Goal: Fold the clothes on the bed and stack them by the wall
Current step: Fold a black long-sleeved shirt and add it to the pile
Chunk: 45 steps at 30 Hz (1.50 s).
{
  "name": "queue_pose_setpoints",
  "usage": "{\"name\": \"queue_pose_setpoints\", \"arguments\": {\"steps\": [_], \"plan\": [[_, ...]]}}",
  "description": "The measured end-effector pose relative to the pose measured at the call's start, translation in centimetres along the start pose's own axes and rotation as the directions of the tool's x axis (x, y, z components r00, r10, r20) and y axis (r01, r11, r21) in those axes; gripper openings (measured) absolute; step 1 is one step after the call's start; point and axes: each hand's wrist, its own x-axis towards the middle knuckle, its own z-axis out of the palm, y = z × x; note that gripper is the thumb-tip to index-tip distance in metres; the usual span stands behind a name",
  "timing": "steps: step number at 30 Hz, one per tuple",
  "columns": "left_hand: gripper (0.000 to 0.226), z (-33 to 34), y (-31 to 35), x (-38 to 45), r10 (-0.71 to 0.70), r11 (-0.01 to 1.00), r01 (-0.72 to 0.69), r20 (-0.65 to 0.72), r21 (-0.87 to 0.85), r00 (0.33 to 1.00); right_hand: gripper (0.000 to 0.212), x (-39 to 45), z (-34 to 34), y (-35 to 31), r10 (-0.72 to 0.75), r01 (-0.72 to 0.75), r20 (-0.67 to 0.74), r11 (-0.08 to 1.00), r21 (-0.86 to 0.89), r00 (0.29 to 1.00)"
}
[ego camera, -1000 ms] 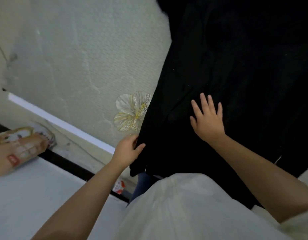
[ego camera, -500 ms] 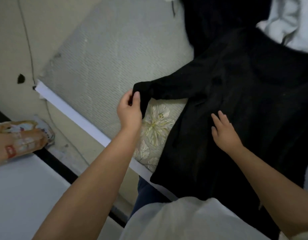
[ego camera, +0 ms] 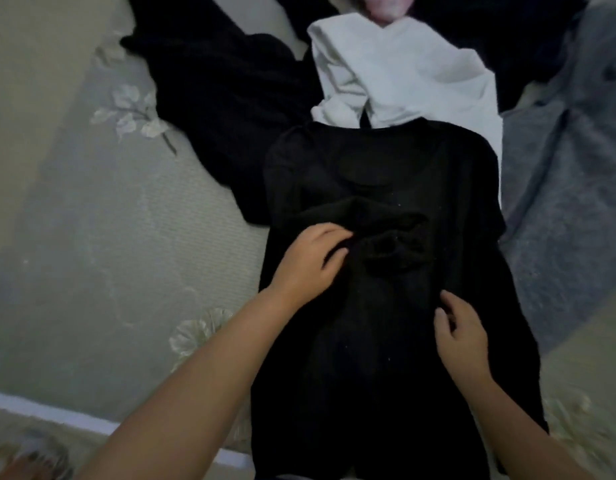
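The bed (ego camera: pixel 91 237), covered in pale fabric with a flower print, fills the view beneath both hands. A black top (ego camera: pixel 386 341) lies spread flat on it, running from the near edge of the bed up past both hands, neckline at the far end. A grey blanket (ego camera: pixel 559 202) lies on the bed to the right of the right hand, against the top's right edge. More black clothes (ego camera: pixel 223 98) lie bunched beyond and left of the left hand. A white garment (ego camera: pixel 403 71) lies crumpled beyond both hands, just past the top's neckline and touching it. The top's sleeve (ego camera: pixel 386 233) is folded across its chest, its cuff end bunched just right of the left hand.

The left hand (ego camera: pixel 310 261) rests on the top, its grip clamped on a fold of the sleeve, fingers curled into the cloth. The right hand (ego camera: pixel 462 337) sits nearer, on the top's middle, fingers bent, thumb and fingertips pinching the black fabric.
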Motion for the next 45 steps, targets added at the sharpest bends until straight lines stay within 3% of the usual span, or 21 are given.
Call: {"name": "queue_pose_setpoints", "arguments": {"steps": [3,6,7,9,12,14,16,18,19,20,22,24,26,28,31,33,36,38,40,43,45], "plan": [[0.034,-1.0,-5.1,-0.2,-0.188,0.973,0.190,-0.024,0.130,0.982,0.035,1.3,1.6,-2.2,-0.250,0.251,-0.107,0.968,-0.011,0.962],[0.056,-2.6,-8.2,1.0,-0.164,0.938,0.135,0.067,0.319,0.984,0.066,3.4,3.4,-4.7,-0.500,0.475,0.010,0.816,-0.330,0.866],[0.064,-2.8,-9.0,1.7,-0.110,0.910,0.058,0.105,0.410,0.988,0.076,4.0,3.9,-5.5,-0.511,0.527,0.168,0.722,-0.447,0.843],[0.071,-2.9,-9.8,3.6,-0.069,0.834,-0.020,0.139,0.552,0.988,0.080,5.3,4.8,-6.4,-0.350,0.574,0.458,0.562,-0.595,0.817],[0.037,-3.4,-10.4,6.1,-0.208,0.777,0.033,0.208,0.628,0.956,0.047,6.9,4.5,-4.8,-0.318,0.579,0.490,0.552,-0.600,0.811],[0.022,-4.2,-10.6,7.4,-0.209,0.887,0.109,0.180,0.449,0.961,0.036,7.3,2.5,-4.4,-0.439,0.565,0.376,0.744,-0.357,0.816],[0.018,-6.2,-9.8,8.2,-0.311,0.949,0.314,0.162,0.005,0.937,0.031,7.4,-0.5,-4.1,-0.417,0.399,0.096,0.903,0.159,0.904],[0.029,-8.1,-9.4,9.0,-0.367,0.841,0.434,0.248,-0.322,0.896,0.053,7.9,-3.4,-4.1,-0.083,0.063,0.001,0.761,0.646,0.997],[0.030,-8.7,-9.5,9.4,-0.383,0.821,0.466,0.288,-0.329,0.878,0.058,8.3,-4.3,-3.7,0.055,-0.065,0.039,0.637,0.768,0.998],[0.027,-9.1,-9.7,9.9,-0.399,0.851,0.476,0.315,-0.222,0.861,0.060,8.8,-4.9,-3.4,0.151,-0.155,0.084,0.549,0.821,0.985],[0.017,-9.5,-10.7,11.0,-0.430,0.901,0.366,0.353,0.235,0.831,0.057,9.9,-5.0,-3.1,0.269,-0.279,0.155,0.520,0.807,0.951],[0.028,-9.7,-11.4,11.9,-0.476,0.724,0.154,0.325,0.673,0.817,0.046,10.7,-4.3,-3.2,0.353,-0.345,0.151,0.588,0.732,0.923],[0.045,-9.6,-11.9,11.9,-0.424,0.580,0.057,0.242,0.813,0.873,0.037,11.3,-3.2,-2.9,0.394,-0.341,0.043,0.729,0.594,0.918],[0.062,-9.0,-12.4,10.8,-0.340,0.696,0.085,0.224,0.713,0.913,0.034,11.6,-2.3,-2.8,0.316,-0.260,-0.111,0.899,0.352,0.942],[0.106,-8.4,-12.8,8.6,-0.278,0.773,-0.031,0.382,0.634,0.881,0.036,11.2,-1.4,-3.2,0.089,-0.098,-0.190,0.995,-0.036,0.978],[0.081,-8.3,-13.1,7.4,-0.174,0.776,-0.117,0.389,0.619,0.905,0.046,11.2,-1.1,-3.1,0.045,-0.067,-0.111,0.977,-0.203,0.993],[0.036,-8.2,-13.4,6.8,0.050,0.790,-0.112,0.119,0.602,0.992,0.030,12.1,-2.1,-2.5,0.147,-0.150,-0.059,0.988,-0.046,0.987],[0.024,-8.6,-13.4,7.1,-0.072,0.898,0.114,-0.114,0.424,0.991,0.022,12.0,-2.8,-2.2,0.163,-0.155,-0.074,0.982,0.107,0.984],[0.024,-9.3,-13.2,7.8,-0.298,0.945,0.319,-0.203,0.075,0.933,0.022,11.8,-3.7,-2.1,0.121,-0.092,-0.155,0.979,0.181,0.980],[0.034,-11.0,-11.9,9.7,-0.371,0.859,0.387,0.112,-0.335,0.922,0.024,12.0,-4.8,-1.9,0.088,-0.031,-0.276,0.978,0.205,0.957],[0.033,-12.0,-11.6,11.2,-0.291,0.861,0.417,0.391,-0.291,0.873,0.025,12.6,-5.3,-1.7,0.124,-0.061,-0.318,0.978,0.202,0.940]]}}
